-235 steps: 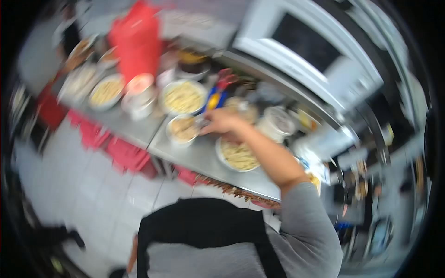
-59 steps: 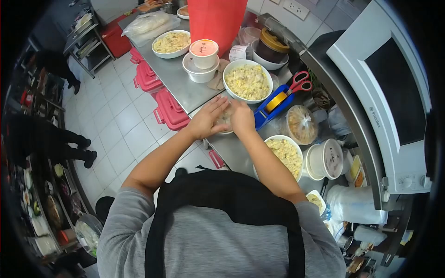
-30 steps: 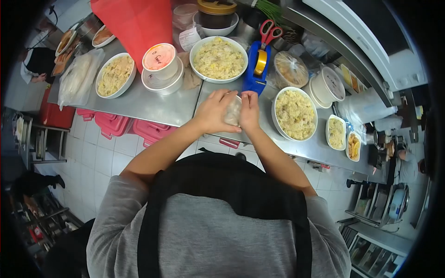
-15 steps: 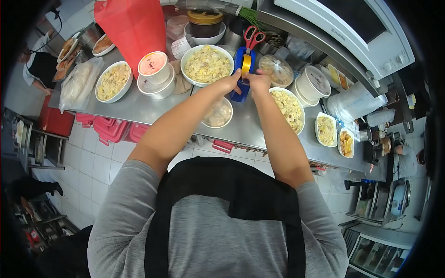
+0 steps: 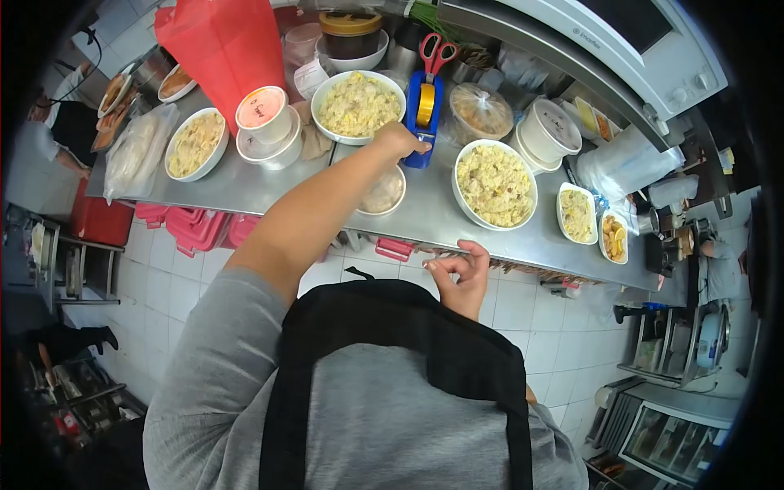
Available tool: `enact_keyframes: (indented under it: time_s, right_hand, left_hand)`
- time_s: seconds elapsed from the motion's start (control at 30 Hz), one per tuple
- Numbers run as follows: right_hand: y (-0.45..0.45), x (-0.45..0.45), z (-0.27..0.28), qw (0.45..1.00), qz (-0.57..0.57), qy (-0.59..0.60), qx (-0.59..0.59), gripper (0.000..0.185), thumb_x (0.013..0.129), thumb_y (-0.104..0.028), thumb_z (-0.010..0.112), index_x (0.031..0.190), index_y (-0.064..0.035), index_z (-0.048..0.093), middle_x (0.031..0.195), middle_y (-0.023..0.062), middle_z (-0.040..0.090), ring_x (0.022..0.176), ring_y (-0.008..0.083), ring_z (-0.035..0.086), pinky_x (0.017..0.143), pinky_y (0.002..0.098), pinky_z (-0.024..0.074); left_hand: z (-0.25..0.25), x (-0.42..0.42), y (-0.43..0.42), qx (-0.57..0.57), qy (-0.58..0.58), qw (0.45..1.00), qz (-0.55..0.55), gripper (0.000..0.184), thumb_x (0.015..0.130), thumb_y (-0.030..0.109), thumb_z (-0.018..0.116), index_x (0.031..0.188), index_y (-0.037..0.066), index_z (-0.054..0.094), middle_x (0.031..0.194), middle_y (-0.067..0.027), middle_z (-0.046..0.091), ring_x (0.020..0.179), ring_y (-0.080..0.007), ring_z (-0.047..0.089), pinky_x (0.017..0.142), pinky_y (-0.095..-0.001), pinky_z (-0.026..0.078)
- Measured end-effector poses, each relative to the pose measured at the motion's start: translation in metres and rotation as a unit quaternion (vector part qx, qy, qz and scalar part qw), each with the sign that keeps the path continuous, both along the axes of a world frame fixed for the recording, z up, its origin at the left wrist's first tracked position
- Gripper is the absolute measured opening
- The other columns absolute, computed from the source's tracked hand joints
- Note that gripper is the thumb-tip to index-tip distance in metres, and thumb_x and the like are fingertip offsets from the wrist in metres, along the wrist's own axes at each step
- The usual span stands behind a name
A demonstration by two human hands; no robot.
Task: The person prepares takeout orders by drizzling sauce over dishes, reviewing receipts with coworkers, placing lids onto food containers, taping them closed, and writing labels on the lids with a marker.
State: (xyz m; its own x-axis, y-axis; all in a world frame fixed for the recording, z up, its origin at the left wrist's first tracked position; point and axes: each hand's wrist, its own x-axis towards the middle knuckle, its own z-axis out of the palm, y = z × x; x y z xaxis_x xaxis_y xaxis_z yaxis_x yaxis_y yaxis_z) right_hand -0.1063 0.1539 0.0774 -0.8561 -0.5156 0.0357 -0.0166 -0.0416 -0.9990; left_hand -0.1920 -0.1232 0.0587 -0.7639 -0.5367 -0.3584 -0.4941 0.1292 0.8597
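Note:
On the steel counter stands a blue tape dispenser (image 5: 424,122) with a yellow roll of tape (image 5: 426,104) in it. My left hand (image 5: 400,140) grips its near end; some fingers are hidden. Below the counter's front edge, close to my apron, is my right hand (image 5: 462,276), thumb and forefinger pinched together. Whatever may be between those fingertips is too small to make out. Red-handled scissors (image 5: 438,54) stick up behind the dispenser. Bowls of yellow chunky salad flank it, one at the left (image 5: 359,106) and one at the right (image 5: 495,186). A lidded tub (image 5: 382,193) sits under my left forearm.
Left along the counter (image 5: 245,192) are stacked white tubs (image 5: 268,131), a red bag (image 5: 224,49) and another salad bowl (image 5: 196,145). To the right stand more tubs (image 5: 549,131) and small dishes (image 5: 578,214). A white oven (image 5: 621,49) overhangs the back. Other people work at both sides.
My right hand has left the tape dispenser and come back toward my body, below the counter edge. My left hand remains at the dispenser.

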Motion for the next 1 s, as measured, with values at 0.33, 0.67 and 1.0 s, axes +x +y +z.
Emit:
enact_keyframes:
  time_s: [0.33,0.67,1.0]
  right_hand:
    - [-0.003,-0.026,-0.005,0.998,0.020,-0.053,-0.036,0.047,0.076,0.002,0.063,0.114,-0.0020,0.035,0.067,0.0035,0.056,0.070,0.0105,0.054,0.071,0.0239,0.0406]
    - [-0.091,-0.104,-0.077,0.967,0.194,-0.073,0.145,0.050,0.070,-0.007,0.071,0.107,-0.0031,0.038,0.069,0.0102,0.062,0.059,0.0151,0.060,0.059,0.0281,0.0470]
    - [-0.126,-0.081,-0.115,1.000,-0.015,0.002,0.018,0.028,0.081,-0.020,0.063,0.102,-0.0064,0.050,0.087,0.0063,0.056,0.075,0.0173,0.053,0.072,0.0296,0.0455]
  left_hand:
    - [0.065,0.023,0.004,-0.241,0.018,0.970,0.007,0.035,0.069,0.036,0.074,0.082,0.005,0.069,0.076,-0.0060,0.066,0.066,-0.0157,0.061,0.064,-0.0317,0.048]
    - [-0.092,0.146,-0.020,-0.083,0.187,0.946,0.252,0.014,0.071,0.012,0.069,0.063,0.003,0.061,0.058,-0.0060,0.060,0.052,-0.0131,0.053,0.052,-0.0280,0.044]
    - [-0.072,0.149,-0.009,-0.199,0.196,0.949,0.146,0.026,0.086,0.020,0.058,0.104,0.002,0.054,0.105,-0.0098,0.055,0.105,-0.0196,0.048,0.091,-0.0342,0.037]
